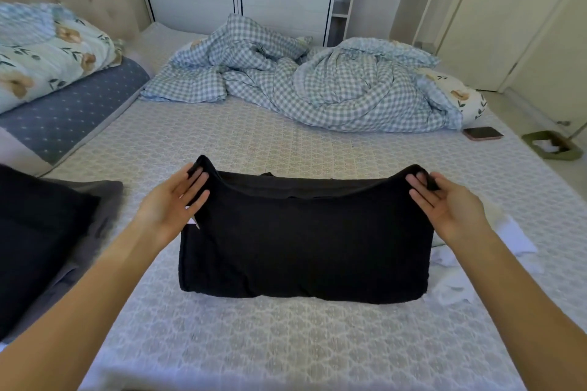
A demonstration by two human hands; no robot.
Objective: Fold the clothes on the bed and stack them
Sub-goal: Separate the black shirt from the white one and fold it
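Note:
A black garment (305, 241) lies partly folded in the middle of the bed (254, 343). My left hand (173, 200) pinches its far left corner, lifted off the sheet. My right hand (444, 203) pinches the far right corner at the same height. The near folded edge rests on the bed. A stack of folded dark clothes (44, 232) sits at the left edge. White clothing (470, 267) lies crumpled to the right of the black garment, partly hidden under it and my right arm.
A crumpled checked duvet (317, 86) covers the far half of the bed. Floral pillows (47, 47) lie at the far left on a blue one. A phone (482, 133) rests near the right edge. A green tray (552, 145) is on the floor.

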